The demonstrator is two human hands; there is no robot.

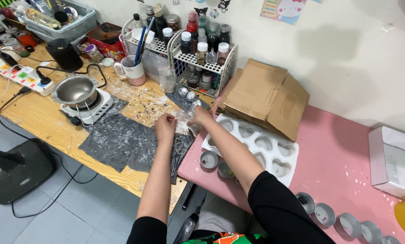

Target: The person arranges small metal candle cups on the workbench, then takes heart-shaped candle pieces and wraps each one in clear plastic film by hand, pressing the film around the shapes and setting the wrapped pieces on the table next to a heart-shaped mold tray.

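Both hands, L (165,125) & R (200,116), pinch clear plastic bag (183,118); contents unclear; heart mold (256,147) cavities empty.

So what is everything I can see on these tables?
clear plastic bag: one, see-through, between both hands
heart mould tray: one, white, pink table
small metal cups: several, silver, pink table's near edge
cardboard: one, brown, behind the mould
metal pot: one, silver, on a white hot plate
mug: one, pinkish, holding brushes
bottle rack: one, white, by the wall
left hand: fingers pinching the bag
right hand: fingers pinching the bag
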